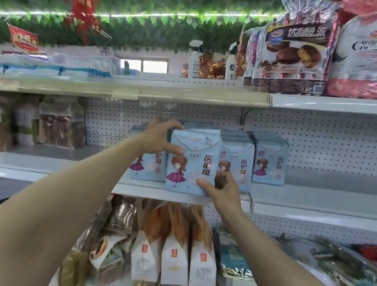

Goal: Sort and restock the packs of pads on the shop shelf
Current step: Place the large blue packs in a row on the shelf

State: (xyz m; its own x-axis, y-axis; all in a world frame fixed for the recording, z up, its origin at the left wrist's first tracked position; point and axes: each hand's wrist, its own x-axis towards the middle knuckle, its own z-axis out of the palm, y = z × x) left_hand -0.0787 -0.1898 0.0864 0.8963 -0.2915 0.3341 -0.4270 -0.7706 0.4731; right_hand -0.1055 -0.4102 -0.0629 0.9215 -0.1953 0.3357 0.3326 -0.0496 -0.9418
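Blue pad pack (192, 161) | left hand (158, 138), right hand (222, 191) gripping | four stacks (upright)

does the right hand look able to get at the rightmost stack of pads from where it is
Probably yes: the right hand only steadies the front pack, and the rightmost stack stands alone with bare shelf before it.

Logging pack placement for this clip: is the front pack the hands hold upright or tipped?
Upright. The pack stands with its print level, left hand at its top corner, right hand at its lower edge.
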